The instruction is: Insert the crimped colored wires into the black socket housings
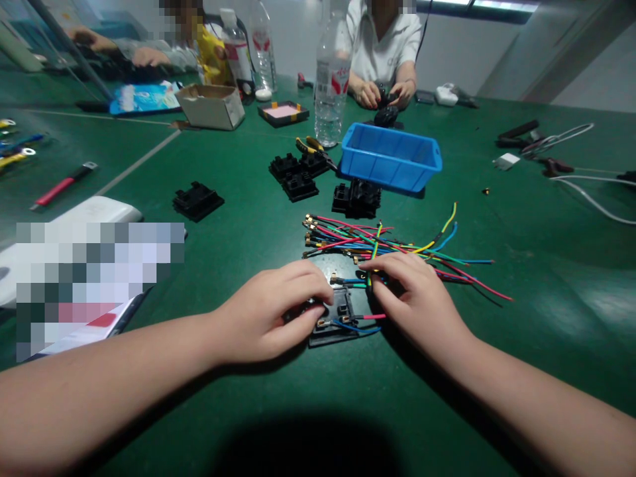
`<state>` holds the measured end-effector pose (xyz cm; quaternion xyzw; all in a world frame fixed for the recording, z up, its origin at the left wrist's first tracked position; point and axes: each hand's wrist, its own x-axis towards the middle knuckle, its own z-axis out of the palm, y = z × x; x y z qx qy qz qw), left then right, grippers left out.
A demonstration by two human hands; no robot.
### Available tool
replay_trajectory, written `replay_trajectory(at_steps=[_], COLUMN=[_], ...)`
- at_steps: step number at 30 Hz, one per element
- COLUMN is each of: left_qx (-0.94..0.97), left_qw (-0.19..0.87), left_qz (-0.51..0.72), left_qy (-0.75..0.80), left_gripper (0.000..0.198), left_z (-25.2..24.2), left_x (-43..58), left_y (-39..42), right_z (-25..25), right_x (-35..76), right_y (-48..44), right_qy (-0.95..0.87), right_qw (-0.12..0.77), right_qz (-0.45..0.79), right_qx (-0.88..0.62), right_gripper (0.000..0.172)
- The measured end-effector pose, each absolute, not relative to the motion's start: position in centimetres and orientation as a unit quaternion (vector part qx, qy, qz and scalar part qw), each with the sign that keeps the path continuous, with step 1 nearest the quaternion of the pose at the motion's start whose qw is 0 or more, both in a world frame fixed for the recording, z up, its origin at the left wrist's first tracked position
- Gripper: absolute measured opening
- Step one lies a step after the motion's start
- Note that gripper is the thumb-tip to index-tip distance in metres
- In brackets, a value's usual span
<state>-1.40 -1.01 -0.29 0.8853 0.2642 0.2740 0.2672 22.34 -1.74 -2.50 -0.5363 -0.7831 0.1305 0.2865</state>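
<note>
My left hand (pixel 281 308) is closed on the left edge of a black plastic socket housing (pixel 332 334) that lies on the green table. A blue wire (pixel 355 327) and a red wire (pixel 372 317) run out of it to the right, with brass terminals seated inside. Over the wires behind the housing, my right hand (pixel 412 291) pinches a yellow-green wire (pixel 376 245) between thumb and fingers. Around these fingers spreads a loose bundle of coloured wires (pixel 342 232) with brass terminals at their left ends. My left fingertips partly hide the housing.
Behind the wires stand a blue bin (pixel 392 159), more black housings (pixel 298 175), yellow-handled pliers (pixel 313 144) and a clear bottle (pixel 328 99). One housing (pixel 197 200) lies at left, near a white device (pixel 94 218) and a red cutter (pixel 62 187). Two people sit across the table.
</note>
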Motion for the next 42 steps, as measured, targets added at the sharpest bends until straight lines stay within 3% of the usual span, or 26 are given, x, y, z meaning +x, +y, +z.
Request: replay_trajectory(at_steps=[15,20,38,42], left_qx=[0.888,0.885,0.891,0.847], left_qw=[0.264,0.270,0.264,0.237], left_qz=[0.274,0.271,0.261,0.299], left_qy=[0.258,0.265,0.262,0.369], left_gripper=[0.015,0.016,0.022,0.013], left_z=[-0.4,-0.4,-0.2,-0.1], left_x=[-1.5,-1.4,-1.5,-1.6], left_y=[-0.9,-1.1,-1.0,-0.8], right_z=[-1.0,-1.0,-0.4,-0.2], right_x=[22.1,22.1,22.1,22.0], right_y=[-2.6,-2.7,-3.0,-3.2], right_qy=[-0.821,-0.824,-0.849,-0.838], right_qw=[0.398,0.401,0.407,0.421], right_qz=[0.119,0.118,0.113,0.116], right_qx=[-0.392,-0.384,-0.318,-0.327], right_gripper=[0.026,0.034,0.030,0.031])
